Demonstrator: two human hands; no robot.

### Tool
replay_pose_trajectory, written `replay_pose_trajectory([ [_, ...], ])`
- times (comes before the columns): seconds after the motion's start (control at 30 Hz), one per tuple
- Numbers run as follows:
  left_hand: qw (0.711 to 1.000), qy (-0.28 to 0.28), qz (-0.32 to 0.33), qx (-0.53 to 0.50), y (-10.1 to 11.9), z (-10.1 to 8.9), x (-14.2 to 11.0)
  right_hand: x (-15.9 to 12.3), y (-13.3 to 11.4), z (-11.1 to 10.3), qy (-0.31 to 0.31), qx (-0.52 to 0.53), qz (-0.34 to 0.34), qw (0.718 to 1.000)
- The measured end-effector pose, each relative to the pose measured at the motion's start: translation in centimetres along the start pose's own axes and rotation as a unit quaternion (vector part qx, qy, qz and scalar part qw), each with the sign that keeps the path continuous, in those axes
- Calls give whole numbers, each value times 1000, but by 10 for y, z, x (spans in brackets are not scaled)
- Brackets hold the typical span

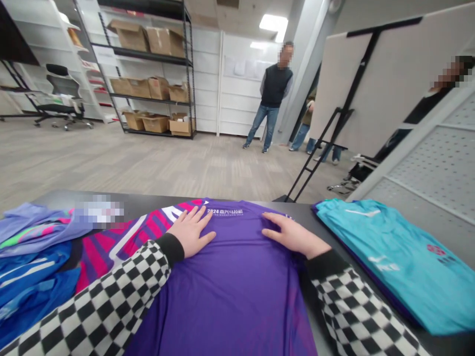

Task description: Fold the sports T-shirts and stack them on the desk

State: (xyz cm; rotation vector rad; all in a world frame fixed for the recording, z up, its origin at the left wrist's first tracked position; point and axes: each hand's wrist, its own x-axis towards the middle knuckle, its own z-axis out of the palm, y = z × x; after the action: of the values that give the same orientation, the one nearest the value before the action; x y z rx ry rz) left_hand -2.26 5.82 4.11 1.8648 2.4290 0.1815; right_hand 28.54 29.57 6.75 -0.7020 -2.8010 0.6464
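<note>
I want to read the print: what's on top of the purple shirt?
The left hand and right hand rest on the purple shirt. White lettering shows between them; fabric under the hands is covered.

the head camera looks forward, down across a near table [137,201].

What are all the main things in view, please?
Lettered fabric shirt: one, purple, table centre
Stacked fabric garments: multiple, turquoise uppermost, table right
Crumpled fabric garments: several, lavender and blue, table left
Flat table: one, dark, foreground
Metal shelving: one, black, back left
Cardboard boxes: several, brown, on shelving
Wheeled chairs: two, dark, opposite sides
Standing board: one, pale, right
People: several, varied clothing, background
Left grip: one, black cuff, on shirt
Right grip: one, black cuff, on shirt
</note>
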Motion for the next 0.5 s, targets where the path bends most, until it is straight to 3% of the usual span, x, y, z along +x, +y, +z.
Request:
replay_pose_trajectory([
  [0.1, 1000, -3, -7, 1, -4, -1, -1, -24, 3, -29, 22, 49, -22, 998],
  [0.23, 1000, 1, -5, -3, -7, 2, 1, -66, 3, -42, -40, 49, -24, 998],
  [0.37, 1000, -2, -4, -2, -6, 3, 2, -99, 28, -55, -56, -115, 61, 990],
  [0.43, 1000, -6, -5, -3, -5, 2, 2, -108, 38, -65, -9, -237, 128, 963],
  [0.5, 1000, -7, -7, -11, -5, 1, 2, -111, 35, -69, 62, -296, 136, 943],
])
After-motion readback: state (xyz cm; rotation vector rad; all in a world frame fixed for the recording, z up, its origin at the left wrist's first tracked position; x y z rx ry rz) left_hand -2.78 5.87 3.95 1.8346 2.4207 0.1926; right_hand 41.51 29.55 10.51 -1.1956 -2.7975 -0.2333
